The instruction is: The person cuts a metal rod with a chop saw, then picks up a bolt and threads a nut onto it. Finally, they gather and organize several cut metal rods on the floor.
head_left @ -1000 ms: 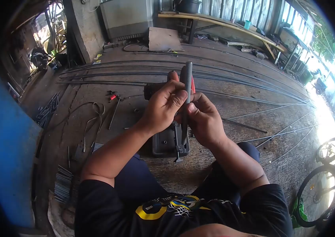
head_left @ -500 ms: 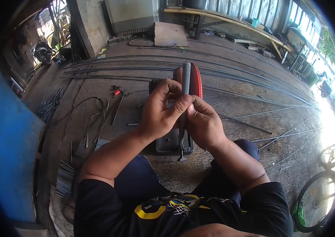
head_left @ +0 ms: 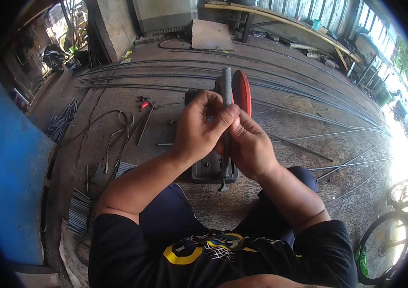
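My left hand [head_left: 203, 128] and my right hand [head_left: 248, 146] are both closed around a short grey ribbed steel bar [head_left: 226, 85], held upright in front of me. The bar's top end sticks out above my fingers; its lower part is hidden by my hands. Right behind and under the hands stands a chop saw [head_left: 211, 169] with a dark base and a red blade guard [head_left: 242, 91] on the wooden floor.
Long thin steel rods [head_left: 309, 115] lie across the plank floor ahead and to the right. Short cut rods [head_left: 76, 211] are piled at my left, near a blue panel [head_left: 12, 182]. Red-handled pliers [head_left: 142, 102] and a cable lie left of the saw. Bicycles [head_left: 391, 225] stand at right.
My hands have shifted slightly on the bar, the left thumb now pressing higher. The view has tilted down a little, so the red guard shows more.
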Tool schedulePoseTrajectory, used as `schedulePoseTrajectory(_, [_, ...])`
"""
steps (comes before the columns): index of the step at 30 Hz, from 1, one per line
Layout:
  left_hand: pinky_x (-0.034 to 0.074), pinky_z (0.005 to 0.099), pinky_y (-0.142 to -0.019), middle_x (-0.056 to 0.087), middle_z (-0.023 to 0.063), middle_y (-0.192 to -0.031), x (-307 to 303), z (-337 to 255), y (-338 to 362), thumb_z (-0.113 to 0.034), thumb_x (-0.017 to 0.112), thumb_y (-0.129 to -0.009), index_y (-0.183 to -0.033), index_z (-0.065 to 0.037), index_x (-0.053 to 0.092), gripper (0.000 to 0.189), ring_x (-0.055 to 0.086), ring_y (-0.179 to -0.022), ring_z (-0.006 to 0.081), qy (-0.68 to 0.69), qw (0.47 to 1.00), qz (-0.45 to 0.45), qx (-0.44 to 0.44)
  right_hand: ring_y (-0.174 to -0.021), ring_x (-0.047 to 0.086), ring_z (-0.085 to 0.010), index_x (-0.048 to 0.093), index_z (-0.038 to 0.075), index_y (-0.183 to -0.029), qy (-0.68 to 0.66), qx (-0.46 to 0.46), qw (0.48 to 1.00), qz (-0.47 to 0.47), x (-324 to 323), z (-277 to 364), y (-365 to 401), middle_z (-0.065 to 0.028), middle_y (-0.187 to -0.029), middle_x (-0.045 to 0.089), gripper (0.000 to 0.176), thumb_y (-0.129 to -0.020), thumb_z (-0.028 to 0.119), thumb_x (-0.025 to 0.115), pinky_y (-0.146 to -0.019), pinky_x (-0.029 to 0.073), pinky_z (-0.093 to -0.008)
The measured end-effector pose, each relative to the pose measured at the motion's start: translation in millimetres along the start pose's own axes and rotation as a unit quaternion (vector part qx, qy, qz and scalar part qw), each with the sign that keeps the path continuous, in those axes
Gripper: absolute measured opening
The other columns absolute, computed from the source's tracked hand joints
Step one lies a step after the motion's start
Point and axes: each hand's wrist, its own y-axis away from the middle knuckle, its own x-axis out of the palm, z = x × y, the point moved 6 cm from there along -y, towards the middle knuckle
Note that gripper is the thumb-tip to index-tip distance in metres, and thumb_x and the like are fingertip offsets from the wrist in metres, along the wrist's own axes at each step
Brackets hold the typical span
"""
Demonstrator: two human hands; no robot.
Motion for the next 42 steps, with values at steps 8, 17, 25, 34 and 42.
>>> schedulePoseTrajectory(8, [0.047,0.0227,-0.074,0.059,0.0010,-0.087,-38,75,-45,-0.020,0.064,-0.089,-0.101,-0.004,0.051,0.024,0.056,-0.080,0.0076,-0.059,0.994,-0.091,-0.001,-0.065,0.059,-0.0164,0.061,0.006,-0.100,0.639,-0.162,0.727,-0.193,-173,115,-57,-0.0051,-0.077,0.065,0.020,-0.093,0.022,0.051,-0.063,0.049,-0.0324])
schedulePoseTrajectory(17, [0.040,0.0321,-0.090,0.052,0.0106,-0.113,-39,165,-88,-0.038,0.065,-0.086,-0.128,-0.003,0.036,0.062,0.050,-0.103,0.0169,-0.161,0.962,-0.099,-0.197,-0.097,0.063,-0.0324,0.062,0.012,-0.110,0.830,0.145,0.536,-0.050,-368,-20,-78,-0.0145,-0.103,0.066,0.028,-0.095,0.026,0.043,-0.084,0.048,-0.0442])
schedulePoseTrajectory(25, [0.042,0.0406,-0.097,0.050,0.0193,-0.123,-13,205,-106,-0.044,0.057,-0.088,-0.129,0.004,0.039,0.066,0.051,-0.115,0.0270,0.039,0.917,-0.067,-0.392,-0.098,0.064,-0.0253,0.067,0.018,-0.105,0.790,0.186,0.584,0.004,-392,-119,-87,-0.0075,-0.099,0.068,0.028,-0.093,0.030,0.045,-0.083,0.049,-0.0400])
schedulePoseTrajectory(34, [0.038,0.0427,-0.101,0.049,0.0199,-0.124,6,200,-107,-0.044,0.049,-0.089,-0.132,0.005,0.038,0.067,0.047,-0.118,0.0289,0.033,0.937,-0.066,-0.343,-0.097,0.064,-0.0260,0.068,0.017,-0.101,0.749,0.188,0.635,0.006,-384,-119,-103,-0.0076,-0.098,0.068,0.032,-0.092,0.038,0.045,-0.084,0.048,-0.0399])
schedulePoseTrajectory(42, [0.040,0.0411,-0.098,0.051,0.0192,-0.121,7,199,-106,-0.043,0.049,-0.088,-0.129,0.005,0.041,0.063,0.050,-0.111,0.0269,0.044,0.940,-0.068,-0.333,-0.099,0.062,-0.0271,0.067,0.018,-0.102,0.736,0.184,0.652,0.002,-394,-134,-101,-0.0084,-0.101,0.067,0.030,-0.093,0.036,0.045,-0.084,0.048,-0.0403])
